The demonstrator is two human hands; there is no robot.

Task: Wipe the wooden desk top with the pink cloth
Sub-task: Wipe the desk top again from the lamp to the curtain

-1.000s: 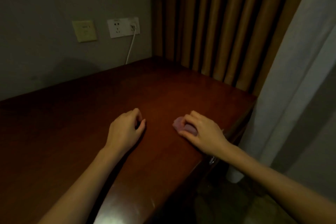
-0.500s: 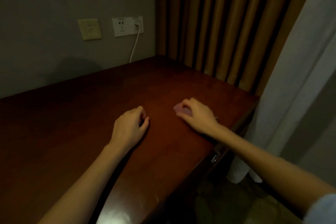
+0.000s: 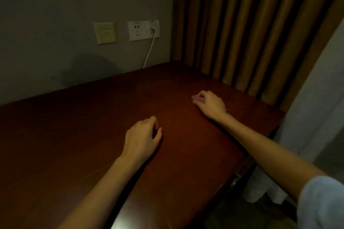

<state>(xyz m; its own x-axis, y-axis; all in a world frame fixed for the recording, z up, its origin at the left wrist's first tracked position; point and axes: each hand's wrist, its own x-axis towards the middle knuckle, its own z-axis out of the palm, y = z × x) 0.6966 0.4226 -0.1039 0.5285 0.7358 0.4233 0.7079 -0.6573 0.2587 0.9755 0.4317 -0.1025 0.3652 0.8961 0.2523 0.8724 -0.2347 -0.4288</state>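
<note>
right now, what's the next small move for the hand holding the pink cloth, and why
Probably sweep the right hand toward the wall, pressing the pink cloth on the desk top. Its fingers hold the bunched cloth near the desk's right end, with bare wood beyond; the left hand rests aside.

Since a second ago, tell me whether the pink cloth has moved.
Yes. The pink cloth, under the right hand, has slid away from the front edge of the desk toward the curtain.
</note>
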